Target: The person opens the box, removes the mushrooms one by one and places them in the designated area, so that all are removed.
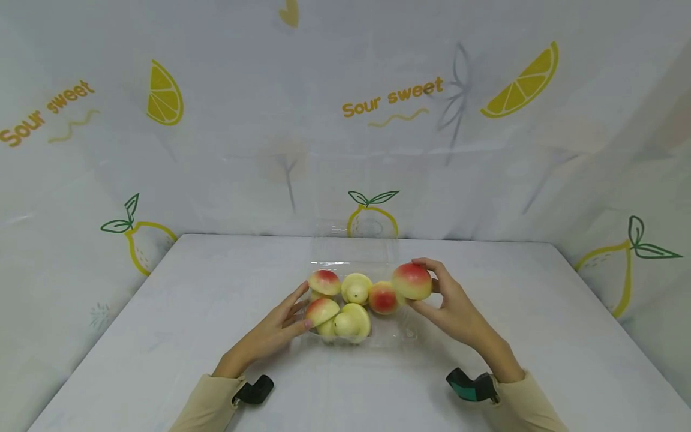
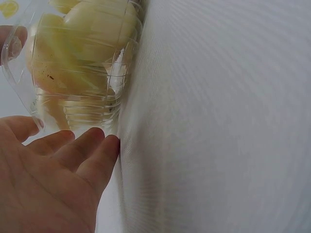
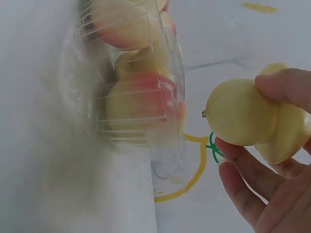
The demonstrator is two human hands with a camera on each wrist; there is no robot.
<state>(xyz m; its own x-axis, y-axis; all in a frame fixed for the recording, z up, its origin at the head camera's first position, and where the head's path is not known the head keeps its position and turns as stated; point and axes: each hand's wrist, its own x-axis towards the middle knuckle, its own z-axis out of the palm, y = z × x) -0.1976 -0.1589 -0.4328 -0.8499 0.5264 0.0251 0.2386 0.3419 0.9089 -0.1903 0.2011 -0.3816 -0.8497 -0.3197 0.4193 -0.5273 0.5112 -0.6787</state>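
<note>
My right hand (image 1: 450, 306) holds a mushroom (image 1: 412, 281) with a red-and-yellow cap above the right end of a clear plastic box (image 1: 393, 331). In the right wrist view, thumb and fingers pinch its pale, bulbous stalk (image 3: 240, 111), cap turned away. Several similar mushrooms lie in the box, among them a red-topped one (image 1: 384, 298) beside the held one and one with its stalk up (image 1: 356, 289). At the box's left end rests my left hand (image 1: 278, 330), fingers extended along the side and thumb by the near rim, next to a tilted mushroom (image 1: 322, 311).
The box's clear lid (image 1: 353, 247) stands raised at the back. A white-covered table (image 1: 227, 288) lies under everything, meeting a printed white curtain (image 1: 243, 132) behind. Dark wrist devices (image 1: 255, 390) sit at both cuffs.
</note>
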